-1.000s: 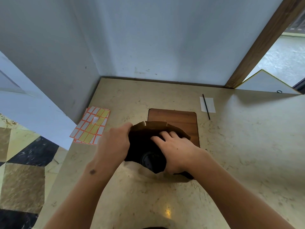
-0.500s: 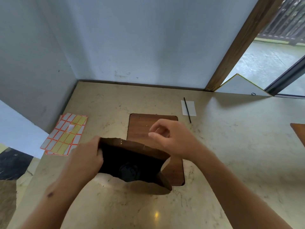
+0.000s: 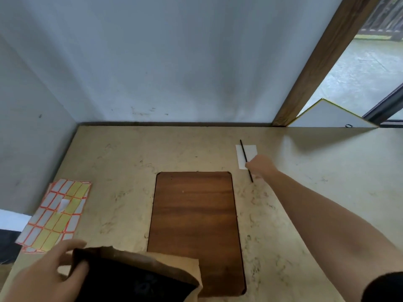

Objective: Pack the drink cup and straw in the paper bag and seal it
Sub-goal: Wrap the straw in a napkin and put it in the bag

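Observation:
The brown paper bag stands open at the bottom left of the counter. My left hand grips its left rim, thumb inside the mouth. The bag's inside is dark; the drink cup shows only as a dim shape within. A thin black straw lies on a white paper slip at the back right. My right hand is stretched out to the straw, fingers curled over its lower half; whether they pinch it is unclear.
A dark wooden board lies in the middle of the beige counter. Sheets of orange-edged stickers lie at the left edge. Walls close off the back and left. A wooden door post rises at the back right.
My right hand left the bag's mouth and reached far right and back to the straw. The view has tilted up, so the bag sits lower in the frame. The left hand kept its hold.

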